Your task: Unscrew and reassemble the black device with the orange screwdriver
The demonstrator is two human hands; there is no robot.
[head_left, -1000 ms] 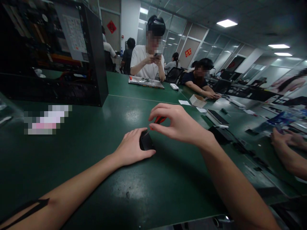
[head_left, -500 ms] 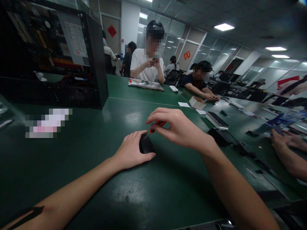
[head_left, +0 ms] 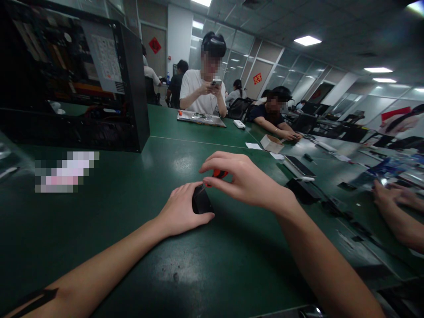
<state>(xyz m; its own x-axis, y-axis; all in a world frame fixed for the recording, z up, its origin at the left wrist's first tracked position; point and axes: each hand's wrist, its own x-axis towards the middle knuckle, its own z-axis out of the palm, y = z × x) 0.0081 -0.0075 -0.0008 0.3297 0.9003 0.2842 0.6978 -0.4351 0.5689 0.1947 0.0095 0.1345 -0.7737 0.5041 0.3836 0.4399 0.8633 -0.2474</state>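
Note:
A small black box-like device (head_left: pixel 204 202) stands on the green table (head_left: pixel 179 282). My left hand (head_left: pixel 180 210) is closed around it, fingers over the far side and thumb along the near edge. In my right hand (head_left: pixel 241 176) is a screwdriver (head_left: pixel 218 173) with a red and black handle, pinched between thumb and fingers. Its thin shaft slants down to the left, toward the device's upper far edge. Whether the tip touches a screw is too small to tell.
At the left stands an open computer case (head_left: pixel 130 88). A small open box (head_left: pixel 271 143), a black adapter-like block (head_left: pixel 303 190) and cables lie to the right. Across the table sits a person holding a phone (head_left: pixel 216 83). Another person's hands (head_left: pixel 389 198) are at the right edge.
My right hand's fingers and the screwdriver handle have shifted slightly, as if turned a little. My left hand keeps its hold on the black device.

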